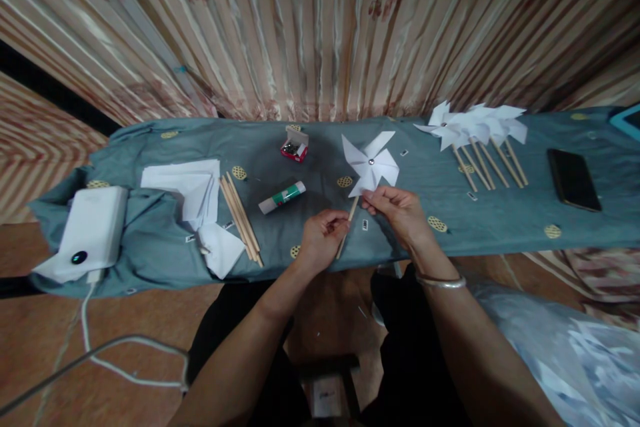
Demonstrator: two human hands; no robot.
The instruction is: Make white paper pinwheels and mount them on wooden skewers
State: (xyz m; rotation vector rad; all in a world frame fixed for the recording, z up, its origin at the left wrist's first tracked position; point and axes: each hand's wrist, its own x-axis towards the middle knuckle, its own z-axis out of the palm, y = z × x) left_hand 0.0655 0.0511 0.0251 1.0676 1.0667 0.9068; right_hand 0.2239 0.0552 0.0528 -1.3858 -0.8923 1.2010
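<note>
A white paper pinwheel (371,163) with a shiny pin at its centre sits on a wooden stick (353,208), just above the cloth. My left hand (324,235) is closed around the lower part of that stick. The fingers of my right hand (395,208) pinch the tip of the pinwheel's lowest blade. Left of my hands lie a glue stick (283,198) with a green label and a small open red box (295,147) of metal pins. Several loose wooden sticks (240,219) lie beside folded white paper sheets (197,187).
Several finished pinwheels (473,125) lie in a row at the back right, near a black phone (573,179). A white power bank (93,227) with a cable (86,323) rests at the left end. Pleated curtains (320,33) hang behind the cloth-covered table (490,213).
</note>
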